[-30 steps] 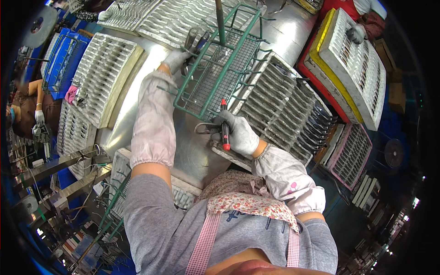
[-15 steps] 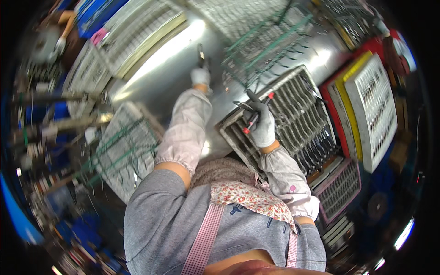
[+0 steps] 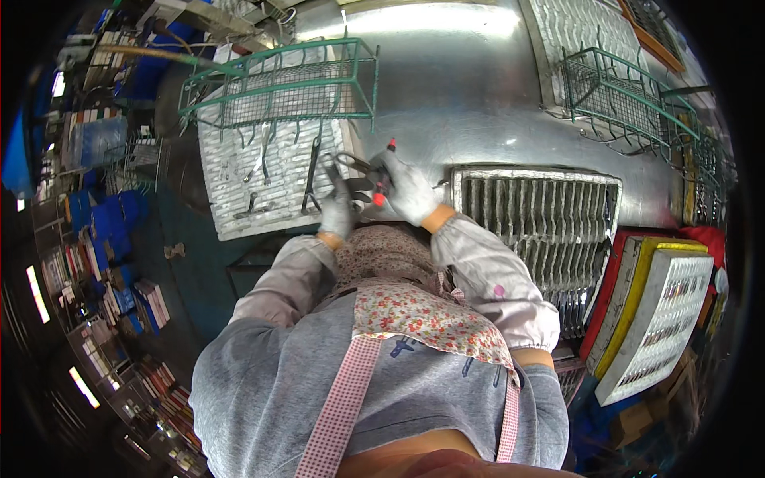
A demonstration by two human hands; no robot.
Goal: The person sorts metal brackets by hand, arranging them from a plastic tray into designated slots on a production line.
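Grey-gloved right hand (image 3: 408, 191): grip closed around a red-handled tool (image 3: 382, 177), its red tip pointing far.
Left hand (image 3: 339, 209): gloved, grip closed on the metal pliers (image 3: 349, 165), just left of the right hand; the two nearly touch.
Worktop (image 3: 470, 95): shiny metal, beneath both hands.
Slotted tray (image 3: 550, 223): just right of the hands.
Green wire basket (image 3: 279, 80): far left, tools hanging under it.
Second green basket (image 3: 621, 92): far right.

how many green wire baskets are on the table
2: one green wire basket at the upper left beyond the left hand, another basket at the upper right. More may be hidden at the dark right rim.
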